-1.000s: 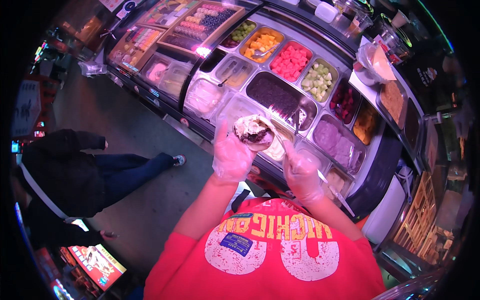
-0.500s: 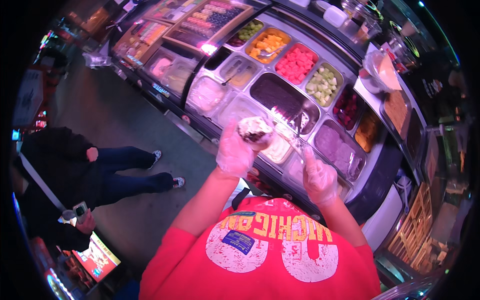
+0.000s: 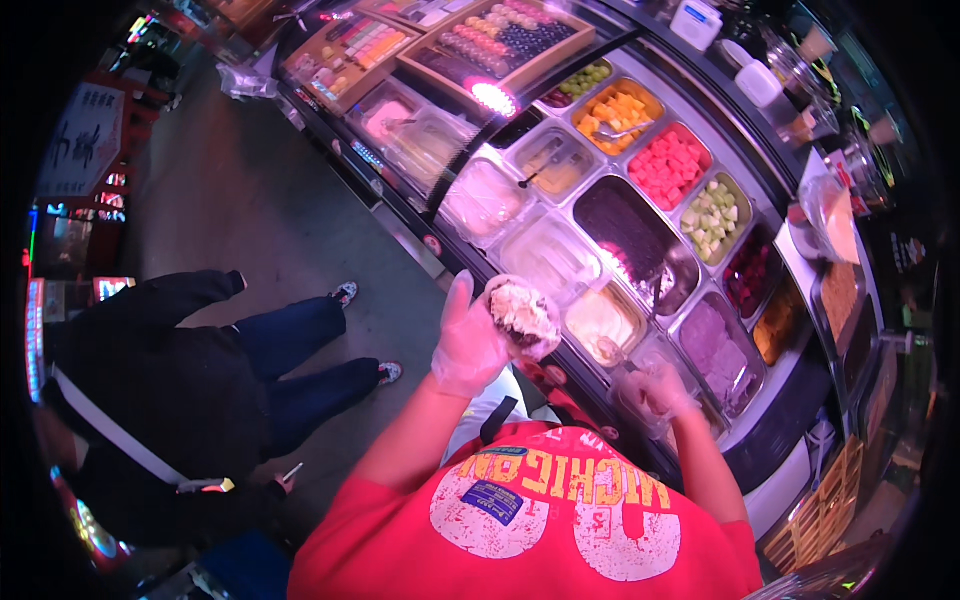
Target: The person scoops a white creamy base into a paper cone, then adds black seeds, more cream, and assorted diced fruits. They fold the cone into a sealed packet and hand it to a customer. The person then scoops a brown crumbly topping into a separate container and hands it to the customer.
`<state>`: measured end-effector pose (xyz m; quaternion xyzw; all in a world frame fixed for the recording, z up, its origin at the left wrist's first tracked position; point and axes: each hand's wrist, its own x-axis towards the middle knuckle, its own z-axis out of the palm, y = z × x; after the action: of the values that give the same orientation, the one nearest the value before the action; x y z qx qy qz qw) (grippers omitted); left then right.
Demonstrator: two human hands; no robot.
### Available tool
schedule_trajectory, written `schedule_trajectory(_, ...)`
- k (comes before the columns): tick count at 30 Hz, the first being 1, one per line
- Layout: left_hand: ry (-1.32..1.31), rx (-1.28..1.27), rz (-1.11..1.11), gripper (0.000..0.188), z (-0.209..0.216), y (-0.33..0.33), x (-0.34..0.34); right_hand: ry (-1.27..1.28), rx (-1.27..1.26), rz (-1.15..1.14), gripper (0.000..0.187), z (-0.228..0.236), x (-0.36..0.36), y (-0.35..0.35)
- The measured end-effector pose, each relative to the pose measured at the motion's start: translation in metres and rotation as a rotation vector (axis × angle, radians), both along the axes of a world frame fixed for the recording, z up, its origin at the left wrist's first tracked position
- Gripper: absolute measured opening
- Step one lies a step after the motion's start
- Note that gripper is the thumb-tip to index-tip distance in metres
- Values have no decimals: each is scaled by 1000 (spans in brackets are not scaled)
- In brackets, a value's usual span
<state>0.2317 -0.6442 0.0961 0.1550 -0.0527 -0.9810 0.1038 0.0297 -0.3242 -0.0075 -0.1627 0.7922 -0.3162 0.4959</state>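
My gloved left hand (image 3: pixel 468 350) holds a round, soft-looking pale wrapper (image 3: pixel 525 315), with white cream and dark filling showing on its open face. In my gloved right hand (image 3: pixel 655 392), the fingers are closed around a slim utensil, mostly hidden, whose tip (image 3: pixel 608 350) reaches the edge of the white cream tub (image 3: pixel 600 318). Whether it is a spoon or a spatula I cannot tell. Just beyond the cream lies a metal pan of dark paste (image 3: pixel 625 215) with a utensil standing in it. A purple paste pan (image 3: pixel 718 350) is to the right.
Pans of mango cubes (image 3: pixel 618 110), pink-red fruit cubes (image 3: pixel 670 165) and green fruit cubes (image 3: pixel 715 218) fill the counter's far side. A clear-covered tub (image 3: pixel 545 255) sits left of the cream. A person in dark clothes (image 3: pixel 170 370) stands at the left, beyond the counter edge.
My right hand has drawn back toward me from the dark paste pan, lowering beside the cream tub. The view has shifted left, and the filled wrapper is tipped more toward me.
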Motion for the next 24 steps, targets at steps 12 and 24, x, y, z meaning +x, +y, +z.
schedule_trajectory(12,-25,-226,243,90,-8,-115,69,784,-545,415,22,12,-48,-377)
schedule_trajectory(24,-160,-98,350,93,-62,-190,91,460,-327,-10,46,-80,-78,-542)
